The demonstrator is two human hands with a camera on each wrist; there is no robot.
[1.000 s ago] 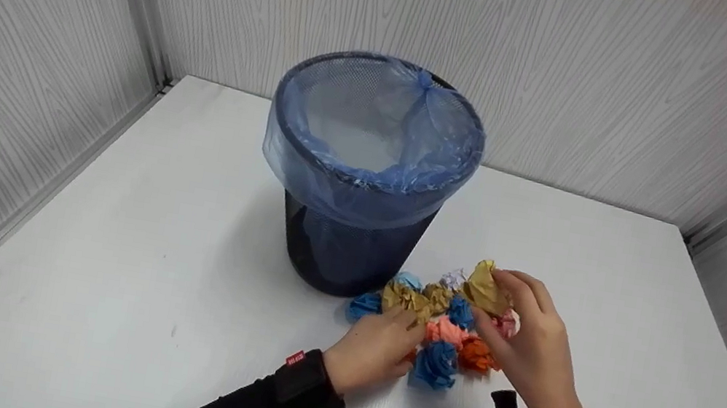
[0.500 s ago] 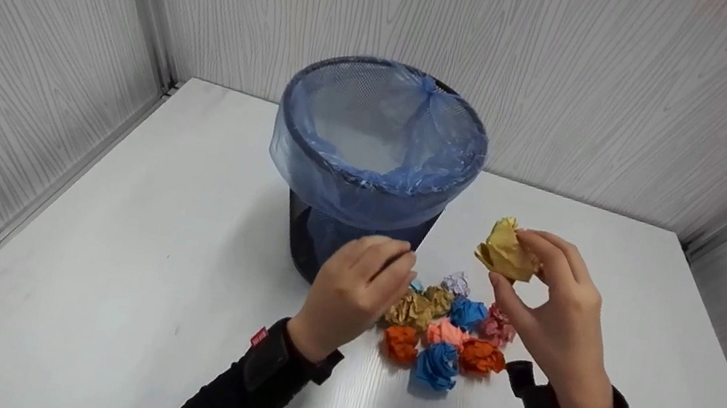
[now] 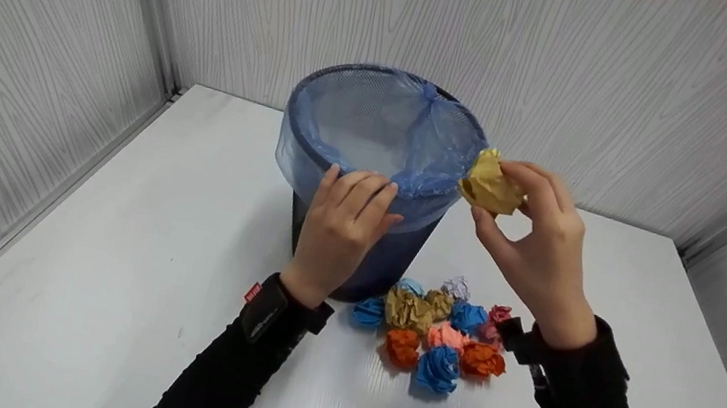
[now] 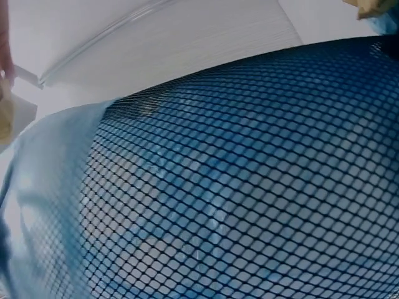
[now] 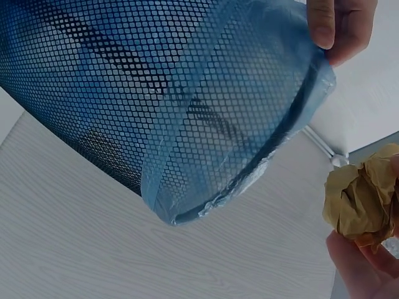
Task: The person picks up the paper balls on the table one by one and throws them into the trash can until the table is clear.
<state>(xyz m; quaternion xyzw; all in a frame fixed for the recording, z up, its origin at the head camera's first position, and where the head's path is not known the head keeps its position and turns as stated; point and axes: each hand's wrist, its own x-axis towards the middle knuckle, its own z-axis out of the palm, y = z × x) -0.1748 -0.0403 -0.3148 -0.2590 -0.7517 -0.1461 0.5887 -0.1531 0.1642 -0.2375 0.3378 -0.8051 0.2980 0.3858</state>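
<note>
A crumpled yellow-brown paper ball (image 3: 491, 184) is pinched between the thumb and fingers of my right hand (image 3: 542, 241), just off the right rim of a black mesh wastebasket (image 3: 359, 262). A blue plastic bag (image 3: 300, 164) lines the basket and folds down over its rim. My left hand (image 3: 337, 236) holds the near rim, fingertips over the edge; in the right wrist view its thumb (image 5: 322, 28) lies against the outside of the bag. Mesh fills most of the left wrist view.
Several crumpled paper balls lie on the white table right of the basket's foot, among them a blue one (image 3: 438, 369), an orange one (image 3: 483, 360), a brown one (image 3: 408, 309) and a white one (image 3: 456, 287). Pale wood-grain panels (image 3: 579, 63) enclose the table's back and sides.
My left hand has left the pile of paper balls and come up to the basket's near rim. My right hand has lifted the yellow-brown paper ball from the pile to rim height.
</note>
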